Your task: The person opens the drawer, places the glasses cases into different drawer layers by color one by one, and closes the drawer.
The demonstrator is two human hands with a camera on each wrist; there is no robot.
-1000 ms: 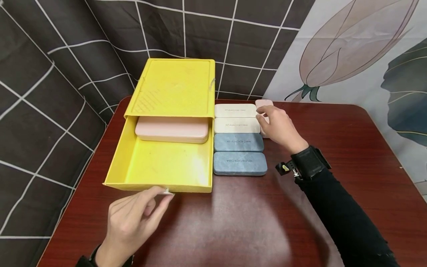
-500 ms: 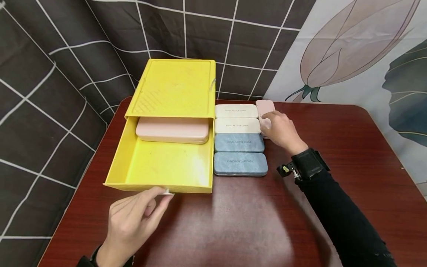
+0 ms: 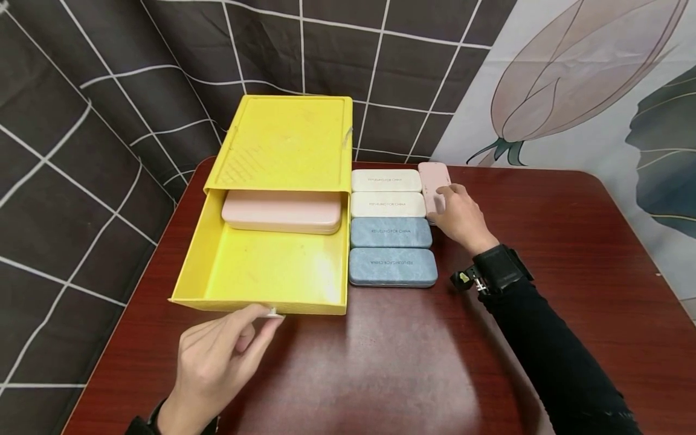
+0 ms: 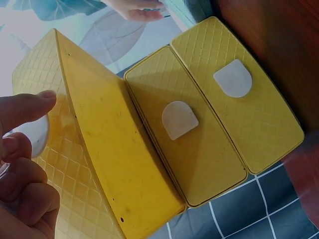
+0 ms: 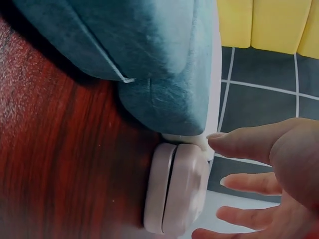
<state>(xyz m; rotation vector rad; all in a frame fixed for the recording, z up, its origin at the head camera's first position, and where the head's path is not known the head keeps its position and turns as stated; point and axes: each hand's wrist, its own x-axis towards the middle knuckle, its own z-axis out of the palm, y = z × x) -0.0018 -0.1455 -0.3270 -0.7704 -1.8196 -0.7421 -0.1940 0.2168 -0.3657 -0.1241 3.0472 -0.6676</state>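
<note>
My left hand [image 3: 214,356] pinches the white handle [image 4: 40,137] of a yellow drawer [image 3: 255,266], which is pulled out of its yellow cabinet [image 3: 288,145]. A pink glasses case [image 3: 280,211] lies at the back of that drawer. On the table to the right, my right hand [image 3: 462,217] hovers at the near end of another pink glasses case [image 3: 434,175], covering part of it. In the right wrist view its fingers stretch out, spread apart, over this case [image 5: 184,189]. Two white cases [image 3: 387,180] and two blue cases [image 3: 393,267] lie in a column beside the drawer.
Below the pulled-out drawer, two closed drawers [image 4: 179,159] with white handles show in the left wrist view. A dark checked cloth [image 3: 337,54] and a white flower-print cloth [image 3: 571,90] hang behind the reddish-brown table [image 3: 571,241].
My right hand has drawn slightly right and back toward me, uncovering more of the pink case on the table. My left hand and the drawer have stayed put.
</note>
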